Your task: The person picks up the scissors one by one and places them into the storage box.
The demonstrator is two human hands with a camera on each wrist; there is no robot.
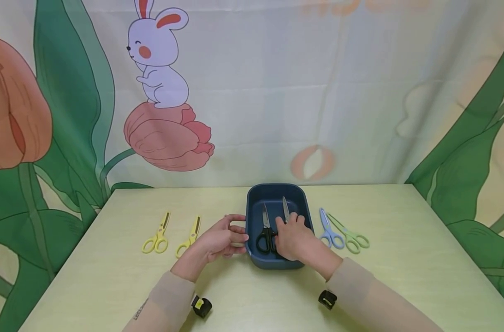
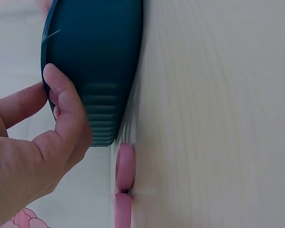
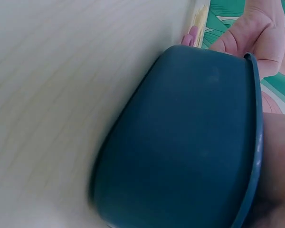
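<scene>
A dark blue rectangular bin (image 1: 275,265) stands on the table, with scissors inside. Black-handled scissors (image 1: 266,233) lie along its left half, blades pointing away from me. My right hand (image 1: 295,237) reaches into the right half and holds a second pair of scissors (image 1: 286,210); only the blades show, the handles being hidden under the fingers. At the bin's left side my left hand (image 1: 223,237) grips the rim with its fingertips. The left wrist view shows that left hand (image 2: 52,137) with bent fingers at the edge of the bin (image 2: 92,52).
Two yellow scissors (image 1: 156,237) (image 1: 189,242) lie left of the bin, the nearer one partly behind my left hand. Blue scissors (image 1: 328,230) and green scissors (image 1: 351,235) overlap on the right. A printed cloth (image 1: 252,92) hangs behind the table (image 1: 110,286).
</scene>
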